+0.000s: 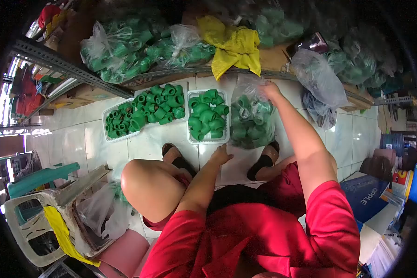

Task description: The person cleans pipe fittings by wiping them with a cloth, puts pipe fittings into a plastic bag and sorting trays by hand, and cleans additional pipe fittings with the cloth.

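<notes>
The tray [208, 141] stands on the floor [146, 148], in front of the person, and it carries green elbows [207, 113]. Directly to the right of the tray is the bag [252, 123], which is of clear plastic and has green fittings inside, in its lower part mostly; whether the bag and the tray touch, I cannot tell.

The two hands are apart from each other. The right hand [269, 91] is beyond the tray and to its right – it is clamped on the upper edge of the bag, with the fingers bent on the plastic. The left hand [223, 155] is just at the near side of the tray, low, with the fingers toward the bag; if these fingers hold something, I cannot tell.

To the left of the tray there is the second tray [186, 99], and farther left the third tray [125, 136]. Both are filled with short green pipe pieces, and the fillings meet at their border. Beyond the tray runs the shelf [197, 72], where a yellow cloth [236, 46] hangs over the edge and several bulky sacks [118, 53] of green fittings lie. On the near side of the tray are the two sandals [262, 166] of the person – one to the left of it, one to the right.
</notes>
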{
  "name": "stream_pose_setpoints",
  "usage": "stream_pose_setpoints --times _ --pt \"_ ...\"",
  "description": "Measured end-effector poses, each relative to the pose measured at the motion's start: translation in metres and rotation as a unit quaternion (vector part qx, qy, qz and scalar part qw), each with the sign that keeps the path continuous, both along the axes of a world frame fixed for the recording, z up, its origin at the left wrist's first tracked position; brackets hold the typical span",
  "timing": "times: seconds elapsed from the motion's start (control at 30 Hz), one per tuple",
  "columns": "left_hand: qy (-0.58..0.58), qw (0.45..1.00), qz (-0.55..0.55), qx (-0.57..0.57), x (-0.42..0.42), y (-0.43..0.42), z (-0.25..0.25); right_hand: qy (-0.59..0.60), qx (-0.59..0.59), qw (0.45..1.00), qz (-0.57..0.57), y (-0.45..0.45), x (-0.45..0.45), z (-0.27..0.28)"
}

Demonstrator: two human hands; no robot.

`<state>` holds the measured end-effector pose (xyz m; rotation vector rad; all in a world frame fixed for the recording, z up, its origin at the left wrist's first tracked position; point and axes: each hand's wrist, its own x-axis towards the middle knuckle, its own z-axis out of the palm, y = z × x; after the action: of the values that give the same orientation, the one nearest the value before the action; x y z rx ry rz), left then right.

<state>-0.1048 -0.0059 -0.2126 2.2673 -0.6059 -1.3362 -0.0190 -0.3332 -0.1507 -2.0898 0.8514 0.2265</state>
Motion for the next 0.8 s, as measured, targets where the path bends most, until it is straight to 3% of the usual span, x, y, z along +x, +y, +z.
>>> stream_pose_setpoints --times 0.07,0.2,0.27,0.33,0.4,0.43,0.47,0.5,0.53,0.63,0.7,0.73,0.8 --pt "0.006 1.0 0.006 -0.011 -0.001 -0.003 -0.005 -0.027 0.057 0.998 -0.009 0.03 -0.004 0.045" --pt "0.019 0.999 0.02 -0.042 -0.005 -0.009 -0.02 0.016 0.028 0.998 -0.06 0.03 -0.005 0.037" --pt "0.027 0.998 0.026 -0.041 -0.006 -0.012 -0.022 -0.077 0.031 0.996 -0.019 0.02 -0.023 0.032" --pt "0.036 0.998 0.03 -0.039 -0.009 -0.014 -0.024 -0.117 0.023 0.989 -0.09 0.005 -0.046 0.004" --pt "0.053 0.992 0.087 -0.078 -0.012 -0.017 -0.03 0.113 -0.126 0.985 0.017 -0.016 -0.079 -0.019" --pt "0.053 0.991 0.089 -0.079 -0.014 -0.019 -0.033 0.125 -0.143 0.981 0.031 -0.014 -0.105 -0.034" --pt "0.036 0.987 0.103 -0.117 -0.016 -0.02 -0.035 0.312 -0.233 0.851 0.352 -0.041 -0.127 -0.094" --pt "0.019 0.981 0.117 -0.153 -0.019 -0.021 -0.039 0.231 -0.152 0.953 0.121 -0.042 -0.166 -0.142" --pt "0.019 0.981 0.118 -0.154 -0.021 -0.022 -0.045 0.23 -0.152 0.953 0.122 -0.031 -0.18 -0.14" --pt "0.017 0.973 0.164 -0.162 -0.027 -0.029 -0.066 0.378 -0.094 0.857 0.338 0.008 -0.173 -0.109" --pt "-0.059 0.968 0.184 -0.161 -0.028 -0.034 -0.071 0.279 -0.083 0.955 0.057 0.034 -0.176 -0.104" --pt "-0.06 0.968 0.185 -0.161 -0.025 -0.035 -0.069 0.278 -0.084 0.955 0.058 0.04 -0.174 -0.099" --pt "0.026 0.984 0.165 -0.058 -0.018 -0.037 -0.062 0.311 -0.127 0.941 0.048 0.047 -0.169 -0.083"
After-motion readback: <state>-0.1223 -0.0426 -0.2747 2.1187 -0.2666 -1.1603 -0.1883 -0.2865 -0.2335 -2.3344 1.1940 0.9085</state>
